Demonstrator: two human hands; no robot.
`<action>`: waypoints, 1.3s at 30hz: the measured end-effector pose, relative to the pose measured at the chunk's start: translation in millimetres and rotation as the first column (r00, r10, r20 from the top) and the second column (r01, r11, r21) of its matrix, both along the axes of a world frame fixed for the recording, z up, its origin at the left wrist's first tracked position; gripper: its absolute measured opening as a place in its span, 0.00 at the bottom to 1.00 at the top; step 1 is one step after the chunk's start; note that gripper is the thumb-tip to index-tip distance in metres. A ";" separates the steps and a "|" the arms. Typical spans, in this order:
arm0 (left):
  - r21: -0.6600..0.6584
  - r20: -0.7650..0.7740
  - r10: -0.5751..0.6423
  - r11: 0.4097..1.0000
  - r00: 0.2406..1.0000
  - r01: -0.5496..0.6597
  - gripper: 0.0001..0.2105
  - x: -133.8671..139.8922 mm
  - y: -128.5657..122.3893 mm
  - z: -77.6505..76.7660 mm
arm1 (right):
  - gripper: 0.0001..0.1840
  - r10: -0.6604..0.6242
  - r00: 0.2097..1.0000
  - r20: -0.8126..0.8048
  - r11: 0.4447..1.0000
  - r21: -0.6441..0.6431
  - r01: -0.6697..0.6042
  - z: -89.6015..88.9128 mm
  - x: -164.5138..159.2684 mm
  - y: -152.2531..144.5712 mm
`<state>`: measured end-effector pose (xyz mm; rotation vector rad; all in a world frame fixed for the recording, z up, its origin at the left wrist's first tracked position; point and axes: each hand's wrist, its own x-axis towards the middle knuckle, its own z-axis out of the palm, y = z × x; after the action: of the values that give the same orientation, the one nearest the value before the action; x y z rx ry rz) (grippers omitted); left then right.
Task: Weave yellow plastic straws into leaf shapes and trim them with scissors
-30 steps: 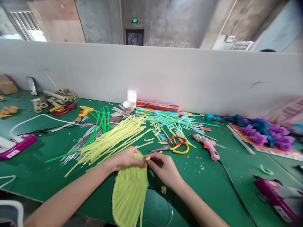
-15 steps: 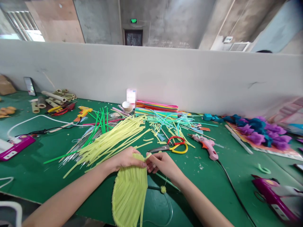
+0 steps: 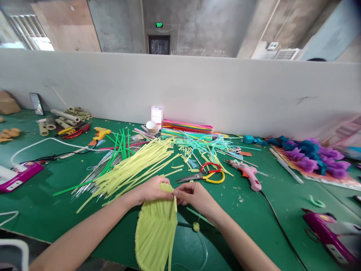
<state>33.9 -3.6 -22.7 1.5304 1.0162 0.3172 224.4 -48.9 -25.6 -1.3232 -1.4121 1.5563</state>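
Observation:
A yellow-green leaf shape made of pipe cleaners laid side by side hangs over the table's near edge. My left hand grips its upper end, thumb across the front. At its upper right edge, my right hand pinches a short yellow-green pipe cleaner that hangs down along the leaf. The fingertips of both hands almost meet. Just beyond lie scissors with one red and one yellow handle. A small yellow fuzzy ball on a thin line is below my right wrist.
Loose yellow pipe cleaners are heaped ahead, with a pink glue gun to the right. Purple power strips stand at both sides. A yellow glue gun, bamboo pieces and purple flowers lie farther out.
The pipe cleaner at the leaf's upper edge stuck up between my fingers and now points down along the edge. My right fingers have turned slightly with it. My left hand keeps its grip.

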 end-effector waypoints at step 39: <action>-0.183 0.303 0.276 0.956 0.912 -0.229 0.12 -7.9 3.1 3.2 | 0.24 -0.174 0.985 -0.012 0.970 0.168 0.174 2.7 19.3 8.2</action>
<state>26.0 -0.5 -19.5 1.1675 0.9504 0.6448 243.6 -40.7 -23.0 -1.3094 -1.3582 1.2914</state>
